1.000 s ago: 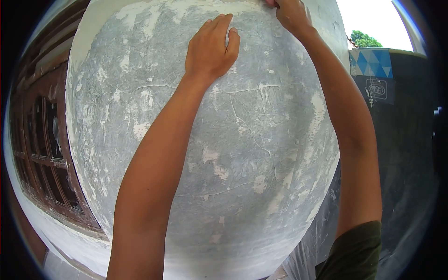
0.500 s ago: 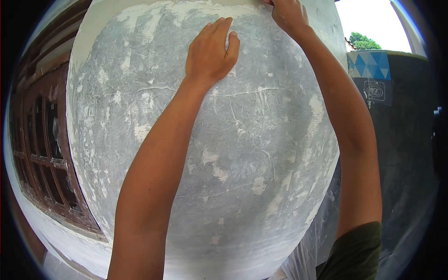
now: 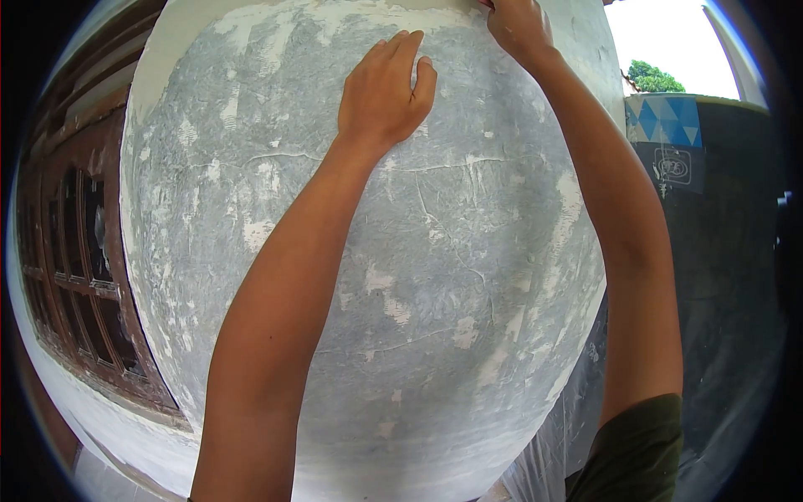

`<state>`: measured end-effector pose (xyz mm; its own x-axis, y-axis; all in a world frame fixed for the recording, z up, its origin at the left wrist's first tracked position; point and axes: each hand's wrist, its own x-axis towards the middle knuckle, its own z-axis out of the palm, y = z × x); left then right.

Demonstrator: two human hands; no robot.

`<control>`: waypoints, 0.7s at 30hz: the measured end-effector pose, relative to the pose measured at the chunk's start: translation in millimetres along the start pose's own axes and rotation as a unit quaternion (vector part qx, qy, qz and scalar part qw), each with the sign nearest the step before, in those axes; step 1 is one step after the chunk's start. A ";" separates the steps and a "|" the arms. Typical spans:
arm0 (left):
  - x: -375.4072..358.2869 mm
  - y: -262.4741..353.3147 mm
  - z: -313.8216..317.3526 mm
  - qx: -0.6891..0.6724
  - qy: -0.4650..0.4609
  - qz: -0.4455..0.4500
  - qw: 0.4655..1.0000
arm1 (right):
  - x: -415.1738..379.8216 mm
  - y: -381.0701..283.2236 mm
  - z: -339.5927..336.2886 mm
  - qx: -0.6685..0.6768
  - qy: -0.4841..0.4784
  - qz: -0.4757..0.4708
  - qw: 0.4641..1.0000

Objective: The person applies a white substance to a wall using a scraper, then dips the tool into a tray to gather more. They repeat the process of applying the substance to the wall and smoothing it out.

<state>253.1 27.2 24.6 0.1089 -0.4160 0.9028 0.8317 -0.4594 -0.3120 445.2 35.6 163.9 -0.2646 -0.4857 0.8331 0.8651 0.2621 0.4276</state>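
A grey, rough wall [image 3: 418, 276] with patchy white filler and thin cracks fills the middle of the view. My left hand [image 3: 386, 90] lies against its upper part, fingers stretched out and thumb apart, holding nothing. Up at the top edge, my right hand [image 3: 520, 32] is closed, its fingers curled. A small reddish bit shows at those fingers, but the frame cuts off whatever they grip. Around the grey area, along the top left, runs a smoother pale coat [image 3: 180, 42].
To the left is a brown wooden window [image 3: 88, 276] with dark panes. At the right hangs a dark sheet [image 3: 728, 276] with a blue-and-white triangle pattern [image 3: 665, 119] near its top. Clear plastic [image 3: 544, 460] hangs at the wall's lower right. A green tree [image 3: 655, 77] shows beyond.
The view has shifted very slightly. My left hand appears a touch further right on the wall; my right hand stays at the top edge, still closed.
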 end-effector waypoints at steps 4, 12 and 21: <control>-0.2 0.1 -1.7 -0.021 -0.005 -0.005 1.000 | -26.8 -19.7 -2.4 0.027 -0.054 0.042 0.997; -0.6 -0.1 0.9 0.006 0.008 0.011 1.000 | -21.4 -22.8 -18.7 0.016 -0.005 -0.004 1.000; 0.3 0.4 -1.8 -0.008 -0.007 -0.005 1.000 | -45.4 -42.3 -20.4 -0.023 -0.067 -0.020 0.997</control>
<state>252.5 25.6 24.3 0.1092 -0.4003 0.9099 0.8235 -0.4762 -0.3083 429.4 29.5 100.8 -0.3504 -0.3789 0.8565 0.8706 0.2055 0.4470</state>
